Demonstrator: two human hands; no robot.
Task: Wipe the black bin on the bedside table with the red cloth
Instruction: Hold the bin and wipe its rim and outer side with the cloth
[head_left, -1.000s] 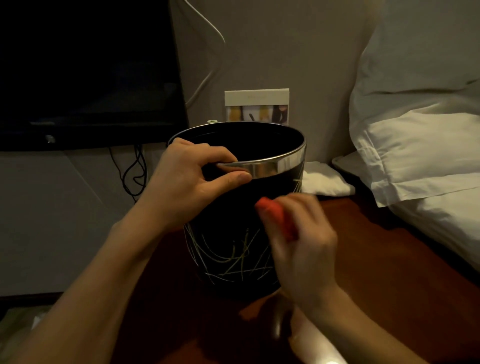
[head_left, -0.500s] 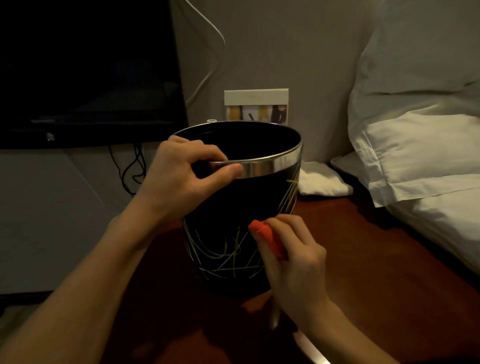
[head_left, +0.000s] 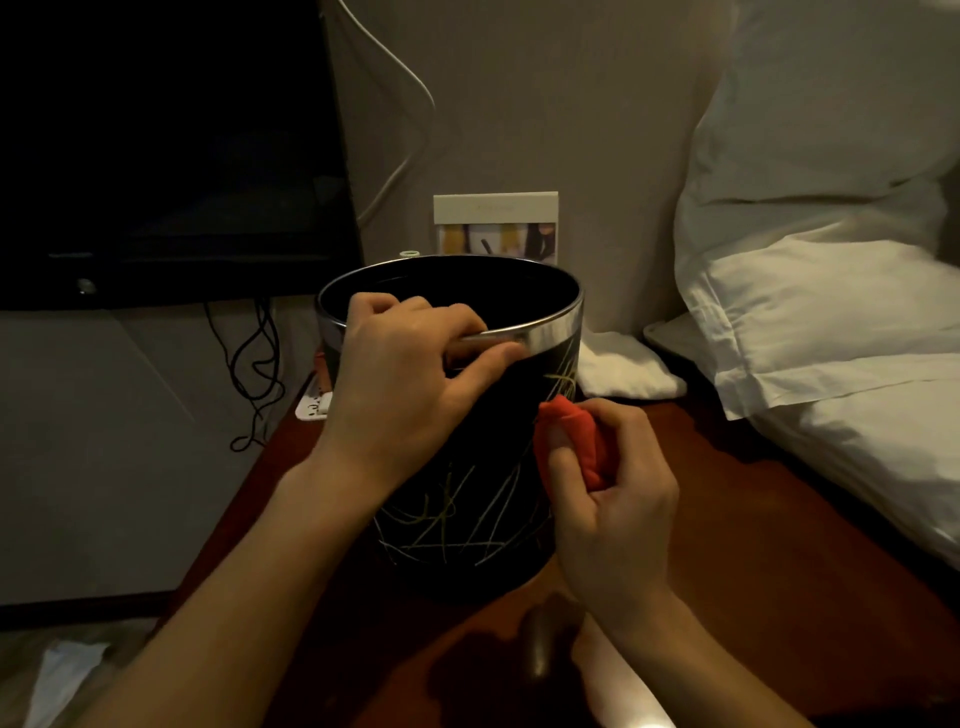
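The black bin (head_left: 467, 519), round with a shiny metal rim and thin pale scribble lines, stands upright on the dark red bedside table (head_left: 753, 545). My left hand (head_left: 410, 384) grips the rim at its near left side, fingers inside and thumb outside. Bunched in my right hand (head_left: 608, 499) is the red cloth (head_left: 576, 441), pressed against the bin's right outer wall about halfway up.
White pillows (head_left: 831, 291) lie right of the table, and a folded white cloth (head_left: 623, 369) sits behind the bin. A photo card (head_left: 496, 228) leans on the wall. A dark TV (head_left: 156, 156) and hanging cables (head_left: 254, 374) are at the left.
My right hand with the red cloth slid down the bin's wall, then moved right and back up along it. My left hand stayed on the rim.
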